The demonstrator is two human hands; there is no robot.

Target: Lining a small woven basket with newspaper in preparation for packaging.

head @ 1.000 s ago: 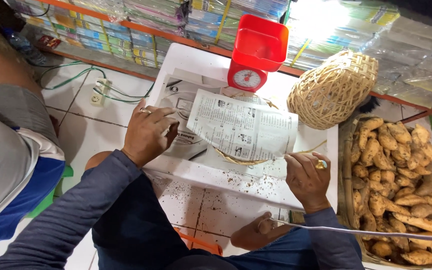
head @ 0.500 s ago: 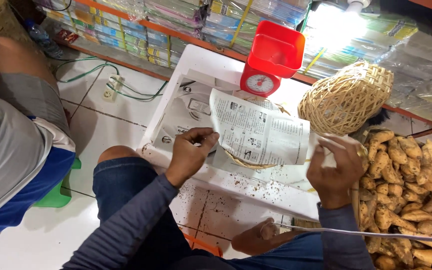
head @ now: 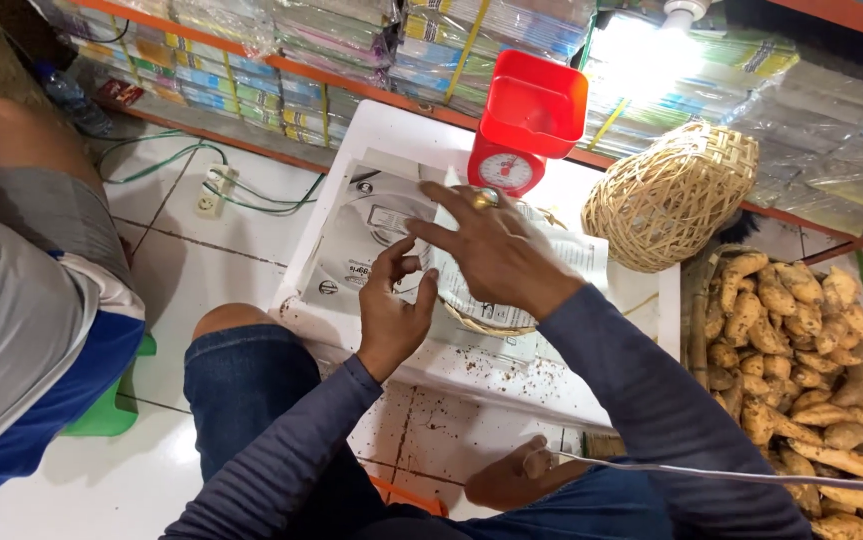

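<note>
Right hand (head: 496, 250) is lying flat, fingers spread wide, pressing on the paper (head: 511, 290) that is covering a small basket (head: 481, 322); only the basket's woven rim is peeking out below the sheet. Left hand (head: 396, 305) is pinching the paper's left edge between thumb and fingers, narrow, just beside the right wrist. Both are working over the middle of the white bench (head: 351, 240), whose near edge is running just above the person's knee (head: 241, 350), with crumbs of soil lying along it.

Behind the hands, touching distance away, a red scale (head: 521, 125) is standing near the bench's far edge. To its right a round woven basket (head: 666, 195) is lying on its side, overhanging the bench's right corner. Past the right edge, a crate (head: 696, 320) of tubers (head: 801, 360) is sitting close against the bench, leaving little room on that side. A white cord (head: 701, 470) is crossing low over the person's lap.

On the left, open tiled floor (head: 201, 270) is offering free space, with a power strip (head: 213, 190) and cables near the shelf (head: 251, 60). Another person's leg (head: 41, 200) is filling the far left.
</note>
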